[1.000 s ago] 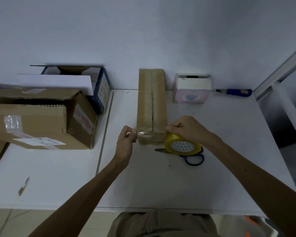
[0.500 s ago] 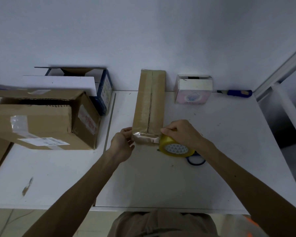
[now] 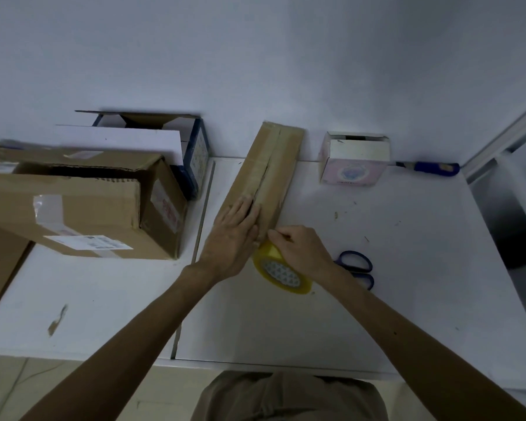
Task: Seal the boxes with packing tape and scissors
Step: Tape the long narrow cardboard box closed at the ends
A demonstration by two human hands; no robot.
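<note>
Cardboard long box (image 3: 271,165), now skewed, runs from the table's (image 3: 407,268) back edge toward its middle. My left hand (image 3: 233,235), its earlier pinch released, presses flat on the box top; my right hand (image 3: 301,253) grips the yellow tape roll (image 3: 274,271) at the box's near end. Sealing has likely begun.

Plain pale wall (image 3: 255,56) behind a white table (image 3: 407,299). Beige floor (image 3: 12,390) below. Dim bluish light, white frame (image 3: 504,126) at right.
</note>
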